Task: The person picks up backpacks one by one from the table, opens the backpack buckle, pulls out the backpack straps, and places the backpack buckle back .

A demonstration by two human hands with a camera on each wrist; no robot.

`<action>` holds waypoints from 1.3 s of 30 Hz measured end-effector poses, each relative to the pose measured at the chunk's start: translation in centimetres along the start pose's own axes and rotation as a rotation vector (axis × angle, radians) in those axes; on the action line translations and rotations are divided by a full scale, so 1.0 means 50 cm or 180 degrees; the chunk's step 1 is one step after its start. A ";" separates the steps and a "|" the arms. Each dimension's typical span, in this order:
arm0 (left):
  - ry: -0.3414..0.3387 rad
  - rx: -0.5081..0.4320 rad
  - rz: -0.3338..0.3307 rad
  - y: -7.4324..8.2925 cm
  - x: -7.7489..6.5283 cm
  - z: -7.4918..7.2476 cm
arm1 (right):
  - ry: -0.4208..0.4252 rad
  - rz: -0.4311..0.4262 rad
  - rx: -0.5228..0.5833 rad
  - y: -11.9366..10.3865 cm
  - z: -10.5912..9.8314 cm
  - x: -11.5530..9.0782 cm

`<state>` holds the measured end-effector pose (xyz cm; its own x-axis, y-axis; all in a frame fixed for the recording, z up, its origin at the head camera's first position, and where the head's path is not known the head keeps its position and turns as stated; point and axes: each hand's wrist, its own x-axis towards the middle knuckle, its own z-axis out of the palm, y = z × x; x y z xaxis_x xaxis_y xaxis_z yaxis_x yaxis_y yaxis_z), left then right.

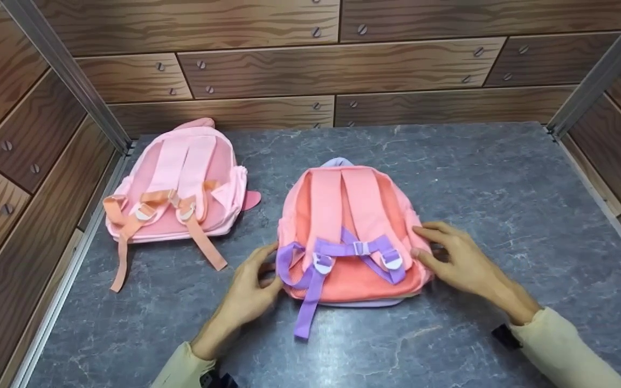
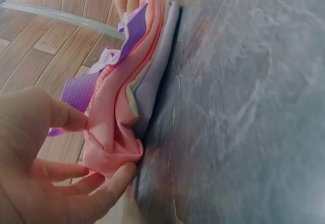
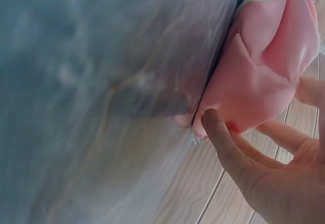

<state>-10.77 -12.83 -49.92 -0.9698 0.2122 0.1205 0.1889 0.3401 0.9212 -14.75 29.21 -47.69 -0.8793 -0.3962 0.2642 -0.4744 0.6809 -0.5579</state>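
A small pink and coral backpack lies on the table with its shoulder straps up. Purple webbing with white buckles crosses its lower back, one tail hanging past the bottom edge. My left hand holds its left lower side; in the left wrist view, thumb and fingers span the soft pink corner. At the opposite side, my right hand grips the right lower edge, and the right wrist view has fingertips at the pink fabric close to the table. A lilac layer shows underneath.
A second, lighter pink backpack with orange webbing lies at the back left, straps up. The dark marbled table is bounded by wood-patterned walls and metal corner posts.
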 end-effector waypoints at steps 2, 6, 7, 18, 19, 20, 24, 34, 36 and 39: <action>-0.0010 0.0017 -0.0009 -0.002 -0.003 -0.004 | -0.0012 -0.0045 -0.0059 -0.006 0.004 0.000; -0.0012 0.0105 -0.0012 -0.005 -0.009 -0.012 | -0.0025 -0.0097 -0.0143 -0.018 0.010 -0.001; -0.0011 0.0120 -0.0008 -0.005 -0.011 -0.013 | -0.0021 -0.0111 -0.0173 -0.020 0.011 -0.001; 0.0140 0.0170 0.0109 0.019 -0.014 -0.037 | -0.0140 -0.0065 -0.0171 -0.036 0.001 0.004; 0.0179 0.0193 0.0132 0.023 -0.012 -0.041 | -0.0147 -0.0051 -0.0176 -0.036 -0.001 0.004; 0.0211 0.0206 0.0161 0.028 -0.010 -0.044 | -0.0151 -0.0041 -0.0186 -0.038 -0.002 0.005; 0.0292 0.0302 0.0307 0.045 -0.004 -0.055 | -0.0120 -0.0022 -0.0260 -0.041 -0.007 0.007; 0.0350 0.0646 0.0712 0.086 0.008 -0.045 | -0.0036 -0.0096 -0.0350 -0.054 -0.016 0.014; 0.0354 0.0719 0.0773 0.090 0.009 -0.041 | -0.0049 -0.0093 -0.0335 -0.058 -0.017 0.016; 0.0361 0.0799 0.0884 0.095 0.011 -0.035 | -0.0049 -0.0098 -0.0295 -0.064 -0.017 0.019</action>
<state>-10.68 -12.71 -44.83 -0.8847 0.2299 0.4056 0.4649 0.5005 0.7303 -14.11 27.16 -44.97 -0.8638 -0.4269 0.2677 -0.5038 0.7220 -0.4743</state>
